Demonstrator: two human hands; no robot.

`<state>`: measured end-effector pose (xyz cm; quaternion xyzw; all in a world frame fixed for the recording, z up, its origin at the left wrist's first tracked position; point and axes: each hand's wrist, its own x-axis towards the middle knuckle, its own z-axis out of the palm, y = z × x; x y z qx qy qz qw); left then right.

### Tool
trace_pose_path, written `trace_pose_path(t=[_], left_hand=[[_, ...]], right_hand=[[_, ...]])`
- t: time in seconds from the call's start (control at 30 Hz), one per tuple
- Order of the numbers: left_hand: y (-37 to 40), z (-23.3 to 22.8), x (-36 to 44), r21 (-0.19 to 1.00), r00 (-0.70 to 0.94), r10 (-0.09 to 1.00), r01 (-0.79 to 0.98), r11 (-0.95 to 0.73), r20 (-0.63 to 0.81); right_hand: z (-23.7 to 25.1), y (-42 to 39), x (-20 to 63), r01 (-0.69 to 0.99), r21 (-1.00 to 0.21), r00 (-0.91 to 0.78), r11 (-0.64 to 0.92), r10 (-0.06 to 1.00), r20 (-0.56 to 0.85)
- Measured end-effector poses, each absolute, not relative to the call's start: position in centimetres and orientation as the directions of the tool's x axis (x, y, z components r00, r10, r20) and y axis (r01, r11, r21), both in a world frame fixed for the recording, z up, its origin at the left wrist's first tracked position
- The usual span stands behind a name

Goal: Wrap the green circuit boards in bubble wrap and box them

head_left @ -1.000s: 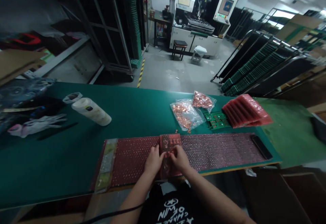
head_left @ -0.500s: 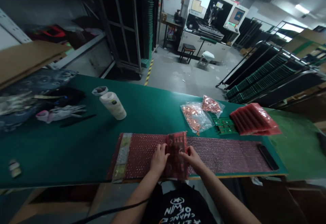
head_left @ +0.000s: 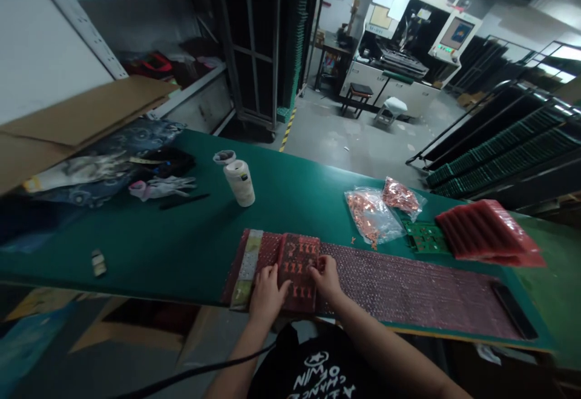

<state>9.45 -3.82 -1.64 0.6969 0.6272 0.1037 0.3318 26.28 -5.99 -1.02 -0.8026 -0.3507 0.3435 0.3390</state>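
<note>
A flat bundle in red bubble wrap (head_left: 297, 297) lies between my hands, with rows of copper-coloured pieces showing through its top. My left hand (head_left: 267, 296) presses along its left edge, thumb on the wrap. At the right edge my right hand (head_left: 327, 279) grips the bundle between bent fingers and thumb. Under it runs a long strip of red bubble wrap (head_left: 403, 287), its left end crossed by a band of tape (head_left: 247, 269). What lies inside the bundle is partly hidden by the wrap.
Bags of copper-coloured parts (head_left: 370, 214), a green circuit board (head_left: 424, 237) and a red bubble-wrap stack (head_left: 485, 232) lie behind the strip. A black bar (head_left: 514, 309) rests on its right end. Farther left stand a white roll (head_left: 240, 187), gloves (head_left: 163, 187) and a small bottle (head_left: 98, 263).
The bundle has moved left along the strip, closer to the taped end, with both hands on it. Its copper-coloured pieces show more clearly. My view has swung left.
</note>
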Motion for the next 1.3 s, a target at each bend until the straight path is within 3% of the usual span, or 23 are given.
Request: trace_pose_path(t=[0.07, 0.17, 0.23, 0.33, 0.4, 0.47, 0.53, 0.7, 0.77, 1.0, 1.07, 1.13, 1.2, 1.3], left_hand=[[-4.1, -1.0, 9.7, 0.504, 0.214, 0.935, 0.863, -0.046, -0.282], [-3.9, 0.0, 9.8, 0.446, 0.232, 0.913, 0.893, -0.064, -0.335], [-3.7, 0.7, 9.4, 0.421, 0.257, 0.914, 0.9, -0.109, -0.313], [-3.1, 1.3, 8.0, 0.332, 0.19, 0.972, 0.934, -0.135, -0.139], [-2.5, 1.2, 6.7, 0.237, 0.056, 0.998, 0.97, -0.052, -0.01], [-1.9, 0.5, 5.4, 0.193, -0.04, 0.999, 0.981, 0.035, 0.022], [-1.3, -0.6, 4.3, 0.228, -0.059, 0.998, 0.972, 0.062, -0.02], [-0.5, -3.4, 2.6, 0.497, -0.167, 0.985, 0.851, 0.17, -0.051], [-0.4, -3.6, 2.3, 0.541, -0.214, 0.973, 0.81, 0.226, -0.087], [0.6, -1.7, 2.2, 0.43, -0.178, 0.961, 0.866, 0.255, -0.211], [0.6, -1.1, 2.7, 0.354, -0.157, 0.977, 0.914, 0.2, -0.146], [0.2, -0.5, 4.0, 0.281, -0.114, 0.993, 0.954, 0.106, 0.013], [-0.6, -0.2, 6.2, 0.275, -0.014, 0.991, 0.961, -0.024, 0.135], [-1.7, -0.4, 10.0, 0.361, 0.123, 0.991, 0.924, -0.13, 0.043]], right_hand=[[-1.4, -5.9, 27.1, 0.12, -0.768, 0.508, -0.629, 0.704, -0.497], [-1.7, -5.3, 27.5, -0.1, -0.671, 0.338, -0.735, 0.609, -0.717], [-1.7, -4.9, 27.5, -0.107, -0.657, 0.274, -0.746, 0.613, -0.741], [-1.3, -4.6, 27.3, -0.152, -0.66, 0.158, -0.735, 0.642, -0.751], [-0.9, -4.5, 27.1, -0.233, -0.666, 0.068, -0.709, 0.671, -0.738], [-0.7, -4.6, 26.7, -0.322, -0.672, 0.041, -0.667, 0.7, -0.713], [-0.5, -4.7, 26.3, -0.37, -0.691, 0.069, -0.621, 0.724, -0.687], [0.0, -5.6, 26.1, -0.49, -0.685, 0.048, -0.539, 0.768, -0.639], [0.2, -6.3, 26.6, -0.517, -0.669, 0.051, -0.534, 0.761, -0.647], [0.5, -8.6, 30.8, -0.486, -0.696, 0.117, -0.529, 0.75, -0.651], [0.5, -8.9, 32.4, -0.455, -0.717, 0.147, -0.528, 0.75, -0.645], [0.3, -9.0, 33.8, -0.433, -0.737, 0.177, -0.519, 0.753, -0.634], [-0.5, -9.1, 34.8, -0.423, -0.746, 0.189, -0.515, 0.755, -0.628], [-2.1, -9.2, 35.5, -0.402, -0.753, 0.204, -0.521, 0.751, -0.628]])
